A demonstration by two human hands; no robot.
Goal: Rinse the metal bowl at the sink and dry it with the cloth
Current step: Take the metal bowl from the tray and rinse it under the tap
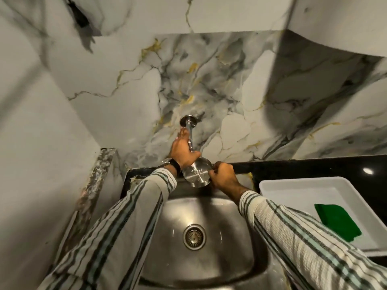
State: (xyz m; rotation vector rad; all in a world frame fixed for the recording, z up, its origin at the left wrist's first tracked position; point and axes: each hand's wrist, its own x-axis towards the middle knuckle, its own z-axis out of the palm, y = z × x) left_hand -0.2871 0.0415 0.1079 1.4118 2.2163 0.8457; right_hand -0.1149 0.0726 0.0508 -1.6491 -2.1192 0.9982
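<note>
A small shiny metal bowl [197,173] is held under the wall tap [190,132], over the back of the steel sink [211,266]. Water splashes inside the bowl. My right hand [224,177] grips the bowl's right rim. My left hand [182,151] rests on the tap's handle, fingers wrapped round it, just above and left of the bowl. A green cloth [338,221] lies in a white tray [293,185] on the counter to the right.
The sink's drain [194,236] sits in the middle of the basin. A black counter [335,166] runs along the right, under a marble wall. A speckled stone ledge [98,176] borders the sink on the left.
</note>
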